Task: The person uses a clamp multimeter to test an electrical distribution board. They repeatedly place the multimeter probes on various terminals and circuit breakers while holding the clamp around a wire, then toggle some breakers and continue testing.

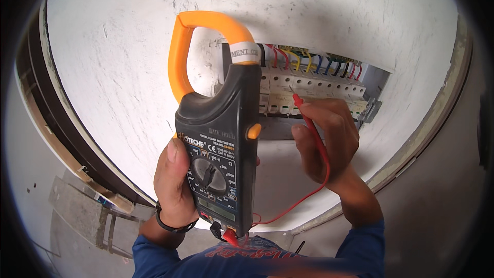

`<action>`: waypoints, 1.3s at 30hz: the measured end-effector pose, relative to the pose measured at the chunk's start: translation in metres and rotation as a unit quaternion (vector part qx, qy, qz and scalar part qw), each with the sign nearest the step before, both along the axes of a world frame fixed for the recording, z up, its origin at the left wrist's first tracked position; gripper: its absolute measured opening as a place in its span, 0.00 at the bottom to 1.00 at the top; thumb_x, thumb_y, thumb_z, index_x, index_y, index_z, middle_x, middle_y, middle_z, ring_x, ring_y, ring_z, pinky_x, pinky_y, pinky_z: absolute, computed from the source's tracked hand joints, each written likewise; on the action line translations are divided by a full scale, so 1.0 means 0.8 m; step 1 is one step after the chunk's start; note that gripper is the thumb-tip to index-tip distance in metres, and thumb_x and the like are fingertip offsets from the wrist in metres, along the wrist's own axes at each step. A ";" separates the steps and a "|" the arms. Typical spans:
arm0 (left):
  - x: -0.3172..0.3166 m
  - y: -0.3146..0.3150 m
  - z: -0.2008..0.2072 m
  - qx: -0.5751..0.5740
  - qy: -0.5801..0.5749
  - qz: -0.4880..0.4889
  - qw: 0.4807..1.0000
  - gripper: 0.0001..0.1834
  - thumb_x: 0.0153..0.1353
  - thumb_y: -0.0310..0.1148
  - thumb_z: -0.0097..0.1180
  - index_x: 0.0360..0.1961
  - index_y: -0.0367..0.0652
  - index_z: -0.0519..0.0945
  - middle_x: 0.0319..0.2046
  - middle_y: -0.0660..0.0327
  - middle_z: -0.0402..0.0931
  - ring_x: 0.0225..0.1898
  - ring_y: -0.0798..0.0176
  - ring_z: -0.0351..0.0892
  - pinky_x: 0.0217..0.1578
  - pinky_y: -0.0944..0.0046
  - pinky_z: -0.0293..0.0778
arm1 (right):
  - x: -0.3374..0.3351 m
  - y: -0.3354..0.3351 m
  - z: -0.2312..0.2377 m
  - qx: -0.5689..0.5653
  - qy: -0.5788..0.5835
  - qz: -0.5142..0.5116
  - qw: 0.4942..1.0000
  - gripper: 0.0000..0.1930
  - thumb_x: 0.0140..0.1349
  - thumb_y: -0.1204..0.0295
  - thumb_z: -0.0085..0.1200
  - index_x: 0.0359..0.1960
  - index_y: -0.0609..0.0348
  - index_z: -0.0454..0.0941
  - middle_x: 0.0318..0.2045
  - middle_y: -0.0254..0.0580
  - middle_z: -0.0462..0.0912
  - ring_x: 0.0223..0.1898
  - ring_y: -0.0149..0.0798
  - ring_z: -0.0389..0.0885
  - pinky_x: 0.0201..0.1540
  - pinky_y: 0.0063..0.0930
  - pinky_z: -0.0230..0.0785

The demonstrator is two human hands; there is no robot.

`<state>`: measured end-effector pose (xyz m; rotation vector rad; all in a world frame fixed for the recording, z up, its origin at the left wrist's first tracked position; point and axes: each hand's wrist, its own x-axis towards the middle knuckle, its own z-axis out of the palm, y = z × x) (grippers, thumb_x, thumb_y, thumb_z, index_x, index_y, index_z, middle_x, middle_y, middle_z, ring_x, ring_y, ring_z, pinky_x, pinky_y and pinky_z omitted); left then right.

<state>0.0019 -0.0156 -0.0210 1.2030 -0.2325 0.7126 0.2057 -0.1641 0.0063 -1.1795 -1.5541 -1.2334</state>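
Left grip (173, 188) wraps orange-and-black plastic clamp meter (218, 116); right grip (333, 134) pinches slim red probe (312, 126) — probably testing white boxy breakers (329, 89) — next needs steady tip contact.

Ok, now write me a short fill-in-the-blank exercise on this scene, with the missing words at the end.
1. The left hand holds a clamp meter whose clamp loop is the colour ____.
2. The probe held in the right hand is the colour ____.
3. In the picture, the meter's round dial lies ____ its small display.
4. The dark wristband is worn on the person's ____ wrist.

Missing words: orange; red; above; left.
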 end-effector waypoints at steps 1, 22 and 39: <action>0.000 -0.005 -0.002 -0.006 0.017 0.021 1.000 0.45 0.78 0.68 0.30 0.65 0.32 0.73 0.44 0.42 0.85 0.44 0.51 0.89 0.46 0.56 0.85 | 0.003 -0.006 0.000 -0.002 -0.006 -0.017 1.000 0.13 0.60 0.77 0.69 0.44 0.60 0.80 0.35 0.45 0.85 0.33 0.48 0.83 0.36 0.39 0.77; 0.057 -0.034 -0.004 0.019 0.055 0.033 0.998 0.45 0.80 0.68 0.24 0.65 0.35 0.74 0.43 0.41 0.85 0.41 0.56 0.89 0.41 0.61 0.86 | 0.036 -0.031 0.003 0.001 -0.006 -0.034 0.999 0.11 0.59 0.78 0.69 0.41 0.61 0.81 0.32 0.44 0.85 0.31 0.46 0.82 0.32 0.38 0.74; 0.072 -0.038 0.002 -0.001 0.054 0.029 0.998 0.45 0.80 0.66 0.25 0.65 0.33 0.75 0.44 0.42 0.86 0.44 0.54 0.89 0.44 0.60 0.87 | 0.034 -0.023 0.013 -0.015 0.007 -0.059 0.998 0.14 0.54 0.79 0.74 0.39 0.58 0.81 0.30 0.42 0.83 0.31 0.46 0.83 0.31 0.37 0.74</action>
